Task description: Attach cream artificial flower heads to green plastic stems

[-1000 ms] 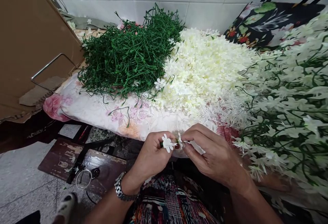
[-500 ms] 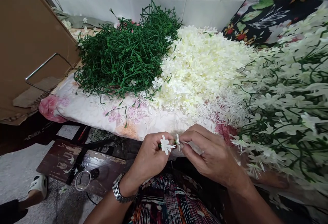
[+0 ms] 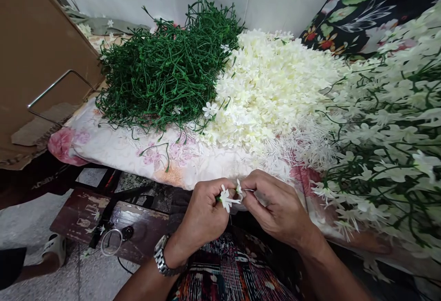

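My left hand (image 3: 202, 213), a metal watch on its wrist, is closed in a pinch on a small green stem with a white artificial flower (image 3: 225, 198) on it. My right hand (image 3: 275, 207) is closed just to its right, fingertips pinching another small white flower piece (image 3: 238, 188) against the stem's tip. Both hands hover low in the middle, above my patterned lap, in front of a floral cloth (image 3: 113, 147).
On the cloth lie a pile of green plastic stems (image 3: 165, 71), a heap of loose cream flowers (image 3: 275, 85) and assembled flower sprays (image 3: 386, 135) at right. A cardboard sheet (image 3: 34, 53) leans at left. Another person's shoe (image 3: 55, 246) is at the lower left, beside a dark board.
My hands stay pinched together on the flower and stem, shifting slightly. The view has tilted a little. The other person's foot at lower left has moved.
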The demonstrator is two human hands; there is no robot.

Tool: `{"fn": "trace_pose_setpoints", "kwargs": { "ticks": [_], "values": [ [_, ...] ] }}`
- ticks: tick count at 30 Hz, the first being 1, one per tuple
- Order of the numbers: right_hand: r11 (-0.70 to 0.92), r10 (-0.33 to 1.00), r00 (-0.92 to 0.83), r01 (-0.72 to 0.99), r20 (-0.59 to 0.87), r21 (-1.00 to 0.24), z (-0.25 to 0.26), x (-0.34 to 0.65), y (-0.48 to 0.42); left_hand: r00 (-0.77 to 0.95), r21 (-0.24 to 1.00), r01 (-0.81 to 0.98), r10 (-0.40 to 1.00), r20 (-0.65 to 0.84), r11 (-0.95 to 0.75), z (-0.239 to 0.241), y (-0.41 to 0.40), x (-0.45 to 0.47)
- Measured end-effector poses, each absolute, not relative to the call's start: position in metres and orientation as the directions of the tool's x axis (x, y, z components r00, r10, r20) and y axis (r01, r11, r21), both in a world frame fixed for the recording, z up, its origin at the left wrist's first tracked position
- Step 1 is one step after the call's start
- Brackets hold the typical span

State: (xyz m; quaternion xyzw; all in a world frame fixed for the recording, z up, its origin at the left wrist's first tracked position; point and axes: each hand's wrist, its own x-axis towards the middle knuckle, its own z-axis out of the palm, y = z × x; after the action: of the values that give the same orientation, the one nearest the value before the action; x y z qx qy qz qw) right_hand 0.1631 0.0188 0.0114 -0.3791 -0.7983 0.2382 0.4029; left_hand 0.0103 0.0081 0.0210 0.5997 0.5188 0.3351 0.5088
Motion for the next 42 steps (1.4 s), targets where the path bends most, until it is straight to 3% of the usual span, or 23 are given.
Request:
{"fn": "trace_pose_setpoints", "kwargs": {
  "ticks": [11,18,24,34,38,42],
  "values": [
    [0.634,0.768,-0.385,0.344,0.512,-0.692,0.014,0.167,0.02,0.236,0.977,0.169,0.958,-0.166,0.128,0.028,0.009,0.01],
    [0.638,0.766,-0.386,0.35,0.515,-0.686,0.007,0.167,0.017,0.203,0.988,0.122,0.972,-0.116,0.092,0.022,0.007,0.01],
    [0.661,0.747,-0.399,0.361,0.532,-0.658,0.004,0.167,0.018,0.222,0.981,0.195,0.974,-0.038,-0.007,0.018,0.007,0.011],
    [0.668,0.742,-0.413,0.385,0.528,-0.637,-0.001,0.166,0.014,0.263,0.954,0.298,0.963,-0.052,-0.029,0.019,0.006,0.014],
    [0.669,0.741,-0.411,0.385,0.531,-0.636,0.0,0.165,0.015,0.242,0.971,0.231,0.963,-0.118,0.061,0.02,0.008,0.014],
    [0.639,0.768,-0.379,0.388,0.517,-0.664,0.008,0.17,0.017,0.188,0.956,0.002,0.939,-0.288,0.293,0.023,0.012,0.01]
  ]
}}
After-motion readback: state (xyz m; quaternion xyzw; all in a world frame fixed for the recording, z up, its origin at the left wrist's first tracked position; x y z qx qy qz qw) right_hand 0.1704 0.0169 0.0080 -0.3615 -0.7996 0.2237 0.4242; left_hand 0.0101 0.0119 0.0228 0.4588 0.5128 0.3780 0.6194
